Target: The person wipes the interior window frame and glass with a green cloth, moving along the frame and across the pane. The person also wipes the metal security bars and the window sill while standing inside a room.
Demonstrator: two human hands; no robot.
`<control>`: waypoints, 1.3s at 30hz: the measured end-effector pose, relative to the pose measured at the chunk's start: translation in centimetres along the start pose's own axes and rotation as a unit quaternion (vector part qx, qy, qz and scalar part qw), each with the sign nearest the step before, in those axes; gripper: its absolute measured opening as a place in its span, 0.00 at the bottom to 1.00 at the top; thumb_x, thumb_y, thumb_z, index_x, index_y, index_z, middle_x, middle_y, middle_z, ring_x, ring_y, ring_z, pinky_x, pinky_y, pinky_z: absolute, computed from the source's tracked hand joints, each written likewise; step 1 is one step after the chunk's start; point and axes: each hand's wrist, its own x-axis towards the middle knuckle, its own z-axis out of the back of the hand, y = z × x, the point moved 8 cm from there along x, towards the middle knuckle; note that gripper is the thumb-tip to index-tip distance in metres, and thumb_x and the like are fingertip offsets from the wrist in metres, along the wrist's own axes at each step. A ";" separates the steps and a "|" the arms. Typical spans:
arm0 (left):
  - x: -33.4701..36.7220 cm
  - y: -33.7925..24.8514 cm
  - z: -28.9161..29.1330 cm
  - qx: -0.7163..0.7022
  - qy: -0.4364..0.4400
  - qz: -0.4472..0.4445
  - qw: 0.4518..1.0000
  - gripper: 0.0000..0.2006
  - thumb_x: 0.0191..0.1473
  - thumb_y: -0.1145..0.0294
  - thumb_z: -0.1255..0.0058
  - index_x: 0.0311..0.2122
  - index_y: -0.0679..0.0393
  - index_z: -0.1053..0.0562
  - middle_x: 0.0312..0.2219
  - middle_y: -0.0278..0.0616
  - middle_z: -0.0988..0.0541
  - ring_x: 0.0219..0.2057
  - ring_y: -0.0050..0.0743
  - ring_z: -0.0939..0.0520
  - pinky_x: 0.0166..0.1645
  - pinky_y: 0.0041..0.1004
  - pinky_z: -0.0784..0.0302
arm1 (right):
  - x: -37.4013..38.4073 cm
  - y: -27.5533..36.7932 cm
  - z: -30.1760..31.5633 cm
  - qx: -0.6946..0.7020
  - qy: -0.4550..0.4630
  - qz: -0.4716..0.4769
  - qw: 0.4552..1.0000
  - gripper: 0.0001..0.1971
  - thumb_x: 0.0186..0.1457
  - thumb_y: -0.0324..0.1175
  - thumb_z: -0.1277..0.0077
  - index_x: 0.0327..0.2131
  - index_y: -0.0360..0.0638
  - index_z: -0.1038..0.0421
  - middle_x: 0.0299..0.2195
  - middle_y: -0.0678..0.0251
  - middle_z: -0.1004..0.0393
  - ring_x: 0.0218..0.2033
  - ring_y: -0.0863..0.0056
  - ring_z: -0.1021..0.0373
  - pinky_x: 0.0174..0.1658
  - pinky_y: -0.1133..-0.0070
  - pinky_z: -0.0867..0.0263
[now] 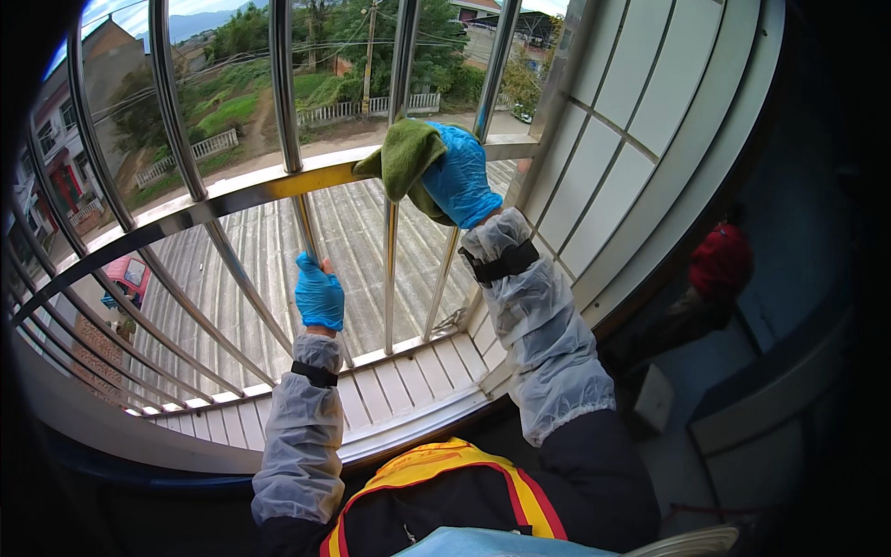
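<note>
My right hand (461,176), in a blue glove, is closed on a green cloth (408,158). The cloth lies against the flat metal crossbar (241,193) of a window guard, near an upright bar. Lower and to the left, my left hand (319,292), also gloved in blue, is wrapped round an upright metal bar (306,226) below the crossbar. Clear plastic sleeve covers with dark bands show on both forearms, the left sleeve cover (302,446) and the right sleeve cover (548,325).
A tiled wall (613,121) borders the guard on the right. White tiles line the sill (408,381) below. Beyond the bars lie a corrugated roof (251,278), a red vehicle (127,274) and trees. A dim red object (722,263) shows indoors at right.
</note>
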 end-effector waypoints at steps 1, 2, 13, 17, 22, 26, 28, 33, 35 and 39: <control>0.0 -0.1 0.1 0.003 -0.008 -0.011 1.000 0.08 0.58 0.67 0.56 0.36 0.58 0.38 0.20 0.51 0.28 0.20 0.53 0.26 0.23 0.45 0.34 | 1.0 -2.0 -1.3 -0.062 0.083 -0.084 0.991 0.11 0.51 0.38 0.51 0.32 0.42 0.25 0.27 0.56 0.24 0.28 0.57 0.28 0.32 0.67 0.32; 0.0 -0.1 0.0 0.006 -0.008 -0.010 1.000 0.08 0.58 0.66 0.56 0.36 0.58 0.38 0.19 0.50 0.28 0.20 0.54 0.26 0.23 0.45 0.34 | 2.0 -3.0 -2.2 -0.054 0.128 -0.107 0.985 0.12 0.51 0.40 0.51 0.31 0.43 0.25 0.26 0.56 0.24 0.26 0.57 0.28 0.31 0.67 0.32; 0.1 -0.4 0.2 0.043 -0.006 -0.024 0.999 0.09 0.59 0.65 0.56 0.39 0.57 0.38 0.18 0.50 0.27 0.19 0.53 0.24 0.21 0.45 0.34 | -4.9 0.4 2.5 -0.080 -0.030 -0.036 0.996 0.39 0.43 0.35 0.41 0.61 0.50 0.46 0.58 0.56 0.41 0.58 0.57 0.43 0.60 0.66 0.45; 0.1 -0.4 0.4 0.008 -0.016 -0.021 1.000 0.09 0.59 0.65 0.57 0.39 0.57 0.39 0.17 0.50 0.27 0.19 0.54 0.24 0.20 0.45 0.34 | -7.8 -1.1 3.9 -0.157 -0.064 -0.073 0.983 0.38 0.46 0.38 0.42 0.61 0.51 0.47 0.60 0.56 0.45 0.59 0.54 0.44 0.61 0.65 0.46; 0.1 0.1 0.0 0.016 -0.023 -0.001 1.000 0.08 0.59 0.66 0.57 0.38 0.56 0.40 0.19 0.50 0.26 0.19 0.54 0.24 0.21 0.45 0.34 | -7.9 -3.5 4.6 -0.094 -0.150 -0.081 0.981 0.32 0.51 0.37 0.45 0.59 0.48 0.44 0.56 0.56 0.38 0.55 0.55 0.39 0.57 0.66 0.41; 0.1 -0.1 0.0 0.011 -0.036 -0.023 0.999 0.08 0.60 0.65 0.57 0.38 0.56 0.40 0.19 0.50 0.26 0.20 0.54 0.24 0.21 0.45 0.33 | -4.7 -7.7 4.7 0.073 -0.181 -0.126 0.973 0.25 0.53 0.32 0.48 0.55 0.43 0.39 0.46 0.55 0.29 0.45 0.58 0.30 0.49 0.70 0.33; 0.0 -0.2 0.3 0.035 -0.050 -0.026 0.998 0.08 0.60 0.65 0.57 0.38 0.56 0.41 0.19 0.50 0.26 0.20 0.53 0.23 0.21 0.44 0.33 | -3.1 -9.1 5.1 0.096 -0.179 -0.125 0.971 0.18 0.52 0.32 0.47 0.47 0.40 0.32 0.38 0.56 0.25 0.38 0.60 0.27 0.42 0.72 0.31; 0.0 -0.4 0.4 0.025 -0.032 -0.029 0.999 0.09 0.59 0.66 0.56 0.38 0.56 0.40 0.19 0.49 0.27 0.20 0.52 0.23 0.21 0.44 0.33 | -2.3 -9.1 6.5 -0.145 -0.031 -0.083 0.985 0.11 0.49 0.39 0.46 0.32 0.42 0.27 0.26 0.56 0.24 0.30 0.60 0.27 0.33 0.70 0.30; 0.2 -0.5 0.3 0.028 -0.018 -0.035 0.999 0.08 0.60 0.65 0.57 0.38 0.56 0.39 0.19 0.49 0.26 0.20 0.53 0.23 0.21 0.44 0.33 | -2.2 -9.1 8.0 -0.177 -0.055 -0.115 0.976 0.12 0.48 0.39 0.46 0.33 0.42 0.27 0.25 0.56 0.25 0.29 0.59 0.27 0.33 0.70 0.30; 0.2 -0.5 0.6 0.046 -0.025 -0.045 0.998 0.09 0.59 0.64 0.57 0.38 0.56 0.39 0.19 0.51 0.26 0.20 0.55 0.24 0.22 0.46 0.33 | -1.6 -8.8 7.2 -0.264 0.018 -0.173 0.949 0.16 0.49 0.41 0.47 0.38 0.41 0.30 0.30 0.57 0.24 0.31 0.59 0.27 0.35 0.69 0.30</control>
